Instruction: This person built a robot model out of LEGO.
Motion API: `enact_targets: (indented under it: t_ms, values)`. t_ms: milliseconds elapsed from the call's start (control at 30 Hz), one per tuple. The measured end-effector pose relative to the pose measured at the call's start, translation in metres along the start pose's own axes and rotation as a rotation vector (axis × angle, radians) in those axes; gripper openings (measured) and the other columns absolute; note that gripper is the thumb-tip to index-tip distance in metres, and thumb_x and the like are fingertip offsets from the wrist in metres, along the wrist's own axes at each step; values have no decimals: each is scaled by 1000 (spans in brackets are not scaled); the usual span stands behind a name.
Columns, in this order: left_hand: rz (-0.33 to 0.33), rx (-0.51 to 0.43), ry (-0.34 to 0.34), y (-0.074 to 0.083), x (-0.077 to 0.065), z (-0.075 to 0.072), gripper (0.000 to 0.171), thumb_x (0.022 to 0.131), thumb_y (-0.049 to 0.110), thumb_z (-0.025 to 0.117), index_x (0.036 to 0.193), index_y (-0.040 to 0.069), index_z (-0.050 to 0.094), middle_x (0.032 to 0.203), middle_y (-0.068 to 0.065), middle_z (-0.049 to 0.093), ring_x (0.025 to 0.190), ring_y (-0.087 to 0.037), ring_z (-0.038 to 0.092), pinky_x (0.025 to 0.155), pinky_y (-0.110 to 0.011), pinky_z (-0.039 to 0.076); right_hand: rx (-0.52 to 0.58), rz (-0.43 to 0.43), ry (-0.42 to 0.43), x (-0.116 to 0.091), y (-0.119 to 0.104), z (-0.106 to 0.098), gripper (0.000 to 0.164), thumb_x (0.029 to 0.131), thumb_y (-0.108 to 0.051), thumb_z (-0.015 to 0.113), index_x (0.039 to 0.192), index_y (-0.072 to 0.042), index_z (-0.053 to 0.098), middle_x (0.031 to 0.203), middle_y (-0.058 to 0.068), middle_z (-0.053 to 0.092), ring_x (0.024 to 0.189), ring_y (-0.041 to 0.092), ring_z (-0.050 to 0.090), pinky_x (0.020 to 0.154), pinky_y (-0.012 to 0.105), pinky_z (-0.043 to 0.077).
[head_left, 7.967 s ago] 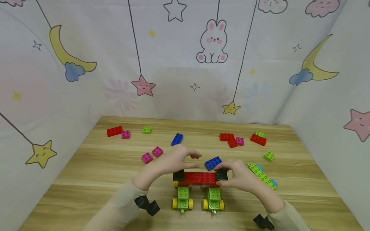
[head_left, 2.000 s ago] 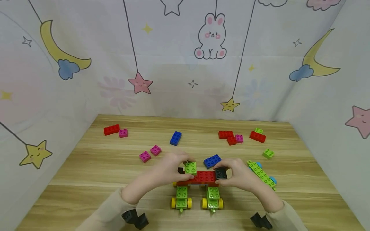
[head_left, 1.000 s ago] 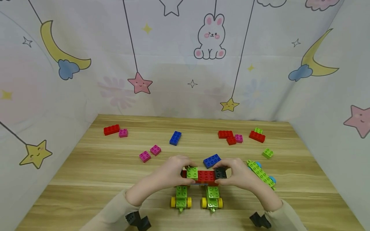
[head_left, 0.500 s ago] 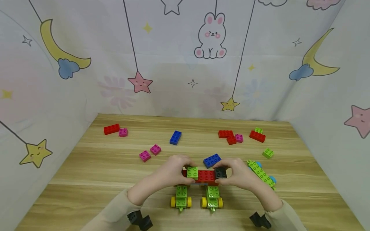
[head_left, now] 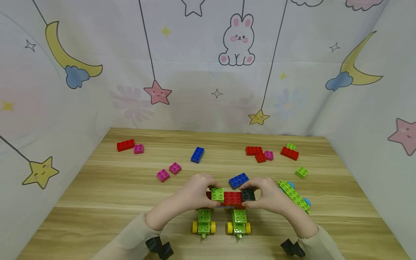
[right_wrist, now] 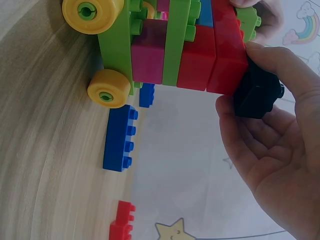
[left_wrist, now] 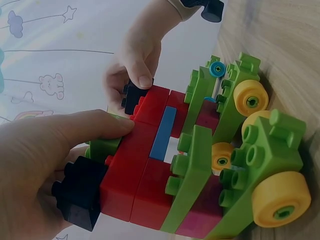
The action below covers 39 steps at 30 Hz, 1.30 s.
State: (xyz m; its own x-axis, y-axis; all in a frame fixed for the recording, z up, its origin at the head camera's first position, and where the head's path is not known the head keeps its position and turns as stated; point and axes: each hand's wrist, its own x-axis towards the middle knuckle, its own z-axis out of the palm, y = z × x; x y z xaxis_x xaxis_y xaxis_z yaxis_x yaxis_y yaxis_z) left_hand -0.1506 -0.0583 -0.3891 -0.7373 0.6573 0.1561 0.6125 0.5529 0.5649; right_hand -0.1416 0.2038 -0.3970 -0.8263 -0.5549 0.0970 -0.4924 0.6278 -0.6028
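Observation:
A brick-built vehicle stands at the table's front, with red bricks [head_left: 232,198] across two green wheeled bases [head_left: 204,220] on yellow wheels. My left hand [head_left: 196,193] pinches a small green brick [head_left: 217,195] on top of the red bricks, left of centre; whether its studs are fully pressed in, I cannot tell. At the right end, my right hand [head_left: 269,196] pinches a black brick [head_left: 248,194] between thumb and fingers. Another black brick [left_wrist: 82,187] sits on the left end, visible in the left wrist view under my left hand, which covers it in the head view.
A blue brick [head_left: 238,181] lies just behind the vehicle. To the right is a green wheeled base [head_left: 294,196] with blue wheels. Pink bricks [head_left: 163,175], another blue brick [head_left: 197,155], red bricks [head_left: 125,145] and a green brick [head_left: 301,172] are scattered farther back.
Since the oldest frame, the green brick from the back left has come into my left hand and onto the red bricks. Lately it shifted slightly right. My right hand stays on the black brick.

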Motion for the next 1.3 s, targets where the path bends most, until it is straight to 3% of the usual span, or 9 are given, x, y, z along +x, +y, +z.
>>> enact_targets:
  t_ms: [433,800,1300]
  values:
    - [-9,-50,-19,-2,2,0,36,74,17,85,106,5,74,99,-5,73,85,-13,63,70,-19,51,11,-5,2,-1,1,0,33,78,-18,81,107,-6,72,101,1,73,90,10,65,80,40,57]
    - [2,-24,-9,-3,1,1,37,74,18,85,107,6,74,100,-4,74,88,-14,66,72,-20,52,6,-7,5,0,2,1,33,78,-18,82,107,-5,72,100,0,73,89,8,64,79,38,57]
    - [-14,-58,-14,-5,2,0,39,71,17,86,107,6,75,99,-5,75,86,-12,66,70,-18,51,9,-11,-2,0,3,0,33,78,-18,81,107,-5,72,99,0,73,89,8,64,79,39,57]
